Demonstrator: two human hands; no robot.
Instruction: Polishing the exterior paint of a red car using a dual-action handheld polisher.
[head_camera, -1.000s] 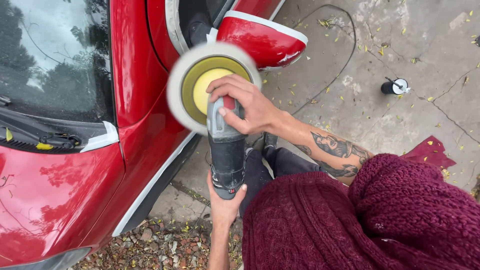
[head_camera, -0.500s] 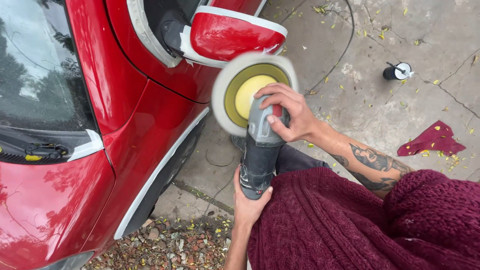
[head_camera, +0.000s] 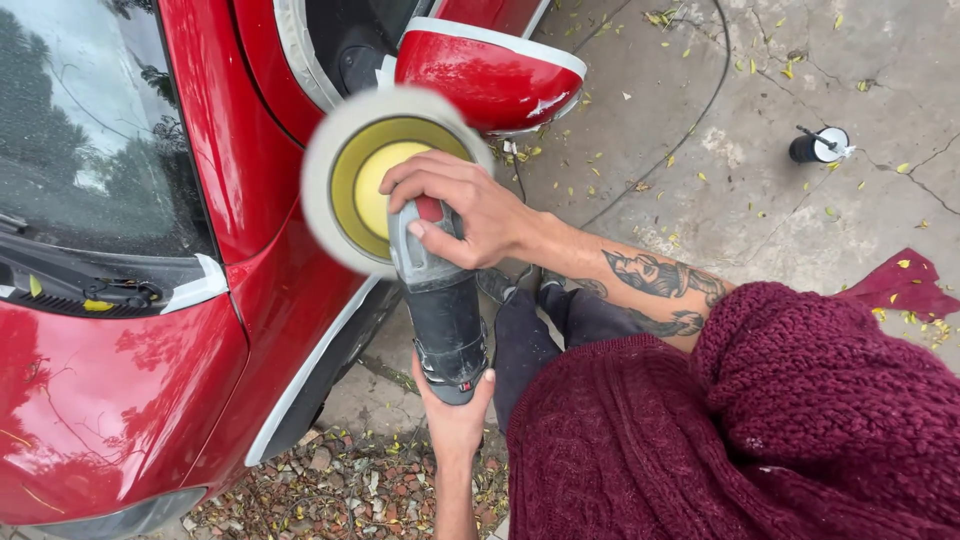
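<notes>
Grey polisher (head_camera: 440, 300) gripped at both ends: right hand (head_camera: 470, 212) fingers curled over its head, left hand (head_camera: 455, 415) closed under its rear. Long axis runs from left hand up to the pad (head_camera: 375, 180), ahead of the right fingers, near the red car (head_camera: 130, 400). Small bottle (head_camera: 818, 147) stands well right, contents unseen.

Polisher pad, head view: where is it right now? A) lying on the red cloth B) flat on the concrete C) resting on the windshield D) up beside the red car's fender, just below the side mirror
D: the round pad sits against the red car under the side mirror, with the right hand on the polisher's head and the left hand at its rear.
</notes>
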